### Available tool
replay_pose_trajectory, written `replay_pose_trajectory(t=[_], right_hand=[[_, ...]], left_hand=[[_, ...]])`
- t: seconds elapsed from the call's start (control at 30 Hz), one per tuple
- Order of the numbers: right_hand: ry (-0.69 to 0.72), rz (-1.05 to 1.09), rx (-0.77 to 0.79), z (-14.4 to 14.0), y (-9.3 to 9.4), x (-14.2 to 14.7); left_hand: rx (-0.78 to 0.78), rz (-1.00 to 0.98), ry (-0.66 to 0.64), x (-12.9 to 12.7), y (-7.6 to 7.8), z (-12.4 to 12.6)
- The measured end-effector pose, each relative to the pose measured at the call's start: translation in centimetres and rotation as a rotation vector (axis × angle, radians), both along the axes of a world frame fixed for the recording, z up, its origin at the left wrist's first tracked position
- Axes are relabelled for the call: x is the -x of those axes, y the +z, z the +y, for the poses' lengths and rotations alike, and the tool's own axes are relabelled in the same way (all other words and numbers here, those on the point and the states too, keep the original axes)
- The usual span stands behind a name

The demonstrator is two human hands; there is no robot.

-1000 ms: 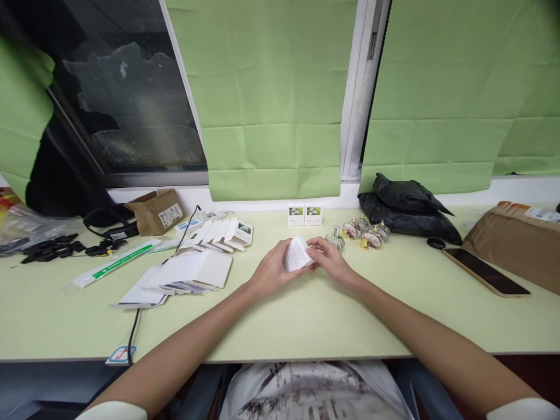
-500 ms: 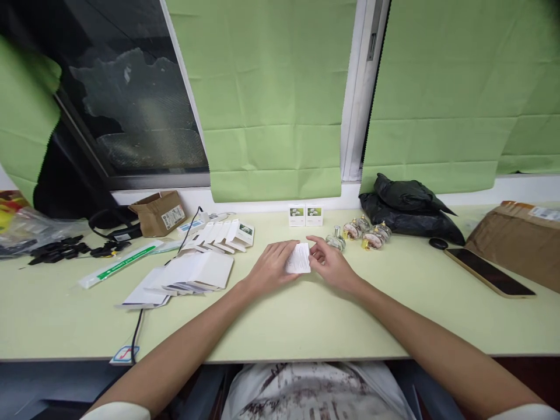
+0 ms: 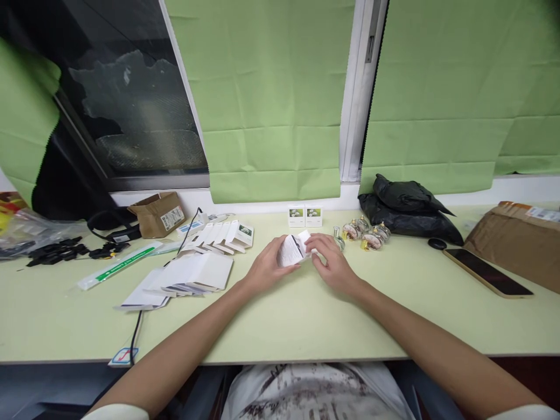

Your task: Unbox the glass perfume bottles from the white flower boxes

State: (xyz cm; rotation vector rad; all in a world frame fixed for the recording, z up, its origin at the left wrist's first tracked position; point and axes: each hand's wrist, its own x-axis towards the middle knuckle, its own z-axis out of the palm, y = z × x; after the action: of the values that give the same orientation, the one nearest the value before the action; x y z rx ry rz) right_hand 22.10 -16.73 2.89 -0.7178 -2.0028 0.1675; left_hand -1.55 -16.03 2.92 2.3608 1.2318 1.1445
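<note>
A small white carton (image 3: 289, 252) with printed text on its side is up in front of me, above the table's middle. My left hand (image 3: 266, 265) is wrapped round its left side, thumb along the lower edge. At its right end a flap stands open, with a dark gap beside it. My right hand (image 3: 333, 261) has its curled fingertips on that flap. What lies inside the carton cannot be made out. Just beyond my right hand, a clear glass bottle (image 3: 338, 239) is partly hidden, near several round bottles (image 3: 373, 238) with gold tops.
Two upright white boxes (image 3: 305, 217) stand at the back. Folded white cartons (image 3: 192, 273) and a row of boxes (image 3: 223, 234) lie left. A phone (image 3: 487, 273), black plastic bags (image 3: 409, 207) and a brown parcel (image 3: 516, 242) occupy the right. A black cable (image 3: 136, 332) crosses the front edge.
The carton has tilted, and its right-end flap and dark gap now show. My right hand's fingers have moved onto the flap. The left hand keeps its grip.
</note>
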Motion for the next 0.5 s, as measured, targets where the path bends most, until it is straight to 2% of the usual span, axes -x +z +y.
replay_pose_trajectory(t=[0.13, 0.3, 0.5], right_hand=[[0.013, 0.016, 0.033, 0.02, 0.28, -0.01], [-0.073, 0.038, 0.116, 0.38, 0.07, -0.12], [-0.08, -0.055, 0.155, 0.17, 0.12, -0.15]], left_hand=[[0.003, -0.028, 0.05, 0.04, -0.22, 0.26], [-0.071, 0.087, -0.002, 0.1, -0.3, 0.24], [-0.144, 0.156, -0.024, 0.08, -0.37, 0.24]])
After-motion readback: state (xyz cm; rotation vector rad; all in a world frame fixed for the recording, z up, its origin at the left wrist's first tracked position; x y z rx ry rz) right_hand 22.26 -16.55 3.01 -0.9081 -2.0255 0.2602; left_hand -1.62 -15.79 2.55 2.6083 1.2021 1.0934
